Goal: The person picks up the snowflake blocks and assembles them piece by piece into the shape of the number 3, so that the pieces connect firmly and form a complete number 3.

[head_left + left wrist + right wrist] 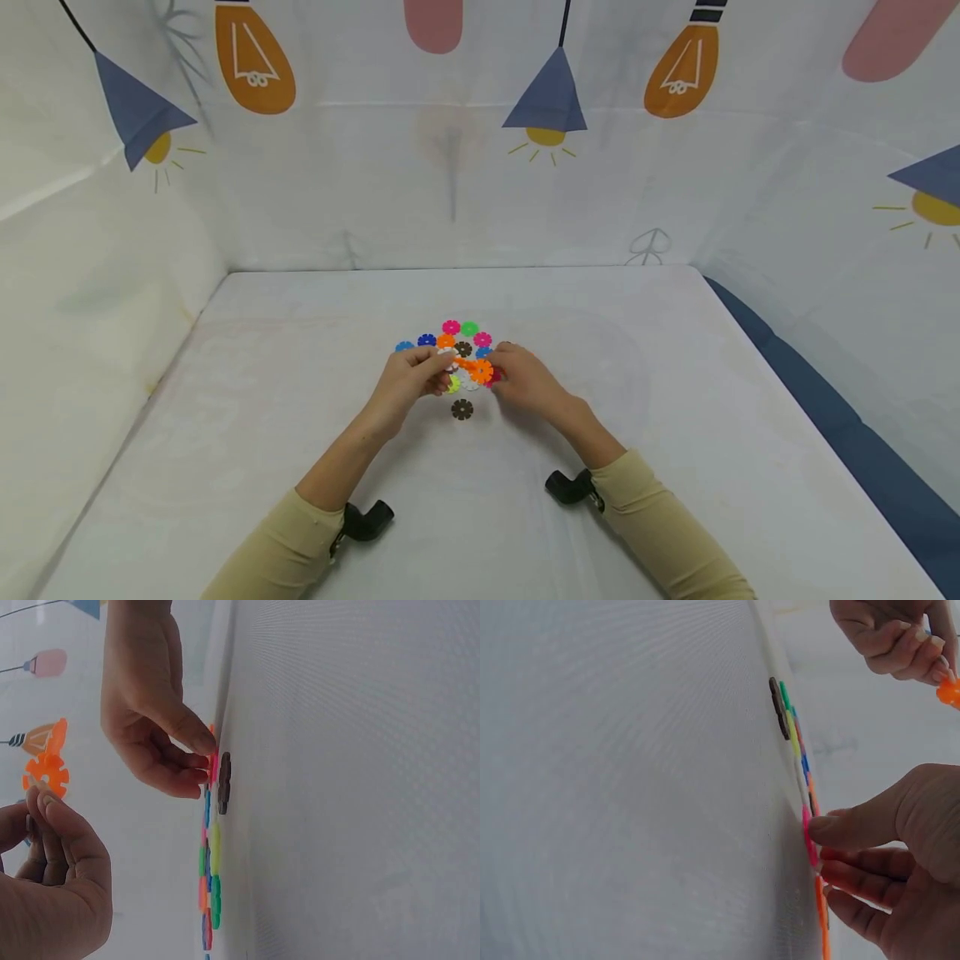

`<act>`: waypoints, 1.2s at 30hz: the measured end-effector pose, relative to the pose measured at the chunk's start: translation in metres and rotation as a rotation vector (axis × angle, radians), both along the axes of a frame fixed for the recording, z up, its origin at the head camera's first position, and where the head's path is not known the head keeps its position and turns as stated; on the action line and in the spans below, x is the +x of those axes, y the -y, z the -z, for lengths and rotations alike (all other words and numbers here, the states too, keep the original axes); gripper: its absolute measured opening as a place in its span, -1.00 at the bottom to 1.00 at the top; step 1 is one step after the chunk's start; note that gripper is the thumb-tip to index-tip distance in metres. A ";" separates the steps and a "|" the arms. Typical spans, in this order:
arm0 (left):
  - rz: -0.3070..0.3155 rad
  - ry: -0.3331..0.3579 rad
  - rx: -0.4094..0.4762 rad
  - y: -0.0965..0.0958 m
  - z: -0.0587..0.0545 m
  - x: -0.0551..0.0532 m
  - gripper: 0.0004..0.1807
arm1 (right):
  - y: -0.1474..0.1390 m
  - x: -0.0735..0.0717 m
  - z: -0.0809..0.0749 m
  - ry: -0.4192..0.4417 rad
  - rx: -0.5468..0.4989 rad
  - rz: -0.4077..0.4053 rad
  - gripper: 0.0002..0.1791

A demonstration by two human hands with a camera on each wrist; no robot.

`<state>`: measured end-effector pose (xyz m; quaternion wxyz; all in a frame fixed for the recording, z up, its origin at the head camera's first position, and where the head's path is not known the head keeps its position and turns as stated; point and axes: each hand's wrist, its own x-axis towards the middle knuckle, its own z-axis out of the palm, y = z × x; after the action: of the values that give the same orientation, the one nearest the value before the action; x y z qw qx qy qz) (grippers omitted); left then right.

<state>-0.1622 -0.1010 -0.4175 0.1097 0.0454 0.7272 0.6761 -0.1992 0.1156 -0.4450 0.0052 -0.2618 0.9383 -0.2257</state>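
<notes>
My left hand pinches joined orange snowflake discs between thumb and fingertips, raised above the table. One disc faces the head camera and another is seen nearly edge-on; in the left wrist view the orange discs stick out past the fingertips. To the right, my right hand reaches down to the loose discs. Its thumb and fingers touch a pink disc lying on the table. Whether they pinch it is hard to make out. Both hands partly cover the pile. A dark brown disc lies apart, nearer me.
Loose notched discs of several colours lie flat beyond and between the hands, among them a green disc and a blue disc. They rest on a white-covered table. A white curtain with lamp prints stands behind.
</notes>
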 end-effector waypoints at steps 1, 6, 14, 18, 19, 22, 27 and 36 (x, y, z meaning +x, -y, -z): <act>-0.002 0.000 0.002 0.000 0.000 0.000 -0.62 | 0.000 0.000 0.000 -0.002 0.005 -0.002 -0.83; 0.006 -0.004 0.005 -0.001 -0.001 0.000 -0.58 | 0.000 0.000 -0.001 0.043 0.030 0.016 -0.82; 0.016 0.006 0.003 -0.002 0.002 0.002 -0.57 | -0.005 0.006 0.000 0.188 -0.038 0.066 -0.88; 0.017 0.000 0.005 -0.002 0.004 0.003 -0.55 | -0.007 0.008 0.000 0.228 -0.096 0.051 -0.84; 0.015 -0.002 0.007 -0.001 0.004 0.002 -0.56 | -0.007 0.008 0.001 0.223 -0.103 0.044 -0.82; 0.009 -0.003 0.016 -0.001 0.003 0.002 -0.58 | -0.007 0.009 -0.002 0.188 -0.121 0.024 -0.81; -0.028 0.001 0.018 -0.001 0.001 0.001 -0.63 | -0.011 0.017 -0.010 0.148 -0.191 0.017 -0.89; -0.066 0.010 0.009 0.004 -0.004 0.001 -0.63 | -0.012 0.031 -0.023 0.158 -0.339 0.039 -0.91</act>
<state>-0.1609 -0.1046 -0.4139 0.0907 0.0186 0.7246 0.6829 -0.1680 0.1280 -0.4218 0.0301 -0.2221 0.8884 -0.4007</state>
